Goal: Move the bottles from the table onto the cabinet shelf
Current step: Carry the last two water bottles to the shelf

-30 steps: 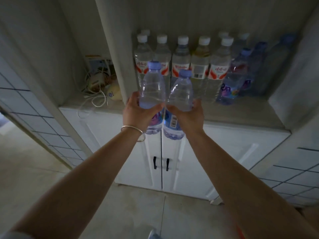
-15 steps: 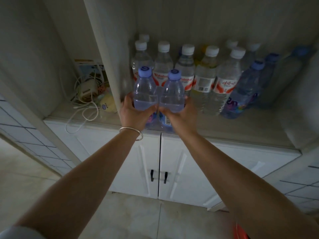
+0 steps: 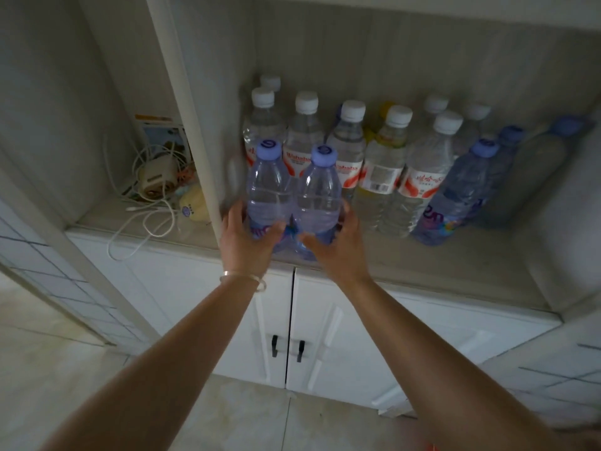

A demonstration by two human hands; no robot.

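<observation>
Two bare forearms reach up from the bottom of the view toward a white cabinet. Below them lie pale floor tiles, then two closed cabinet doors [image 3: 286, 323] with small dark handles.

The left hand [image 3: 247, 239], with a thin bangle [image 3: 244, 278] at the wrist, curls its fingers round the lower body of the left bottle [image 3: 268, 193]. The right hand [image 3: 335, 245] grips the right bottle [image 3: 320, 196] the same way. Both bottles are clear with lilac caps, upright, and touching side by side. Their bases sit at the front edge of the shelf [image 3: 422, 265]; whether they rest on it or hang just above cannot be told, since the hands cover them.

This looks like the placing step: the pair is being set down at about 9 o'clock on the shelf, hard against the upright divider [image 3: 192, 125].

Just behind, at 12 o'clock from the pair, stands a row of white-capped bottles [image 3: 383, 164], more behind them. At 2 o'clock stand further lilac-capped bottles [image 3: 468, 187].

Beyond the divider, at 10 o'clock, a side nook holds tangled white cords [image 3: 146, 203] and small oddments.

The next move likely calls for settling both bases flat, then loosening the fingers and drawing the hands straight back, so neither bottle tips into the row behind.
</observation>
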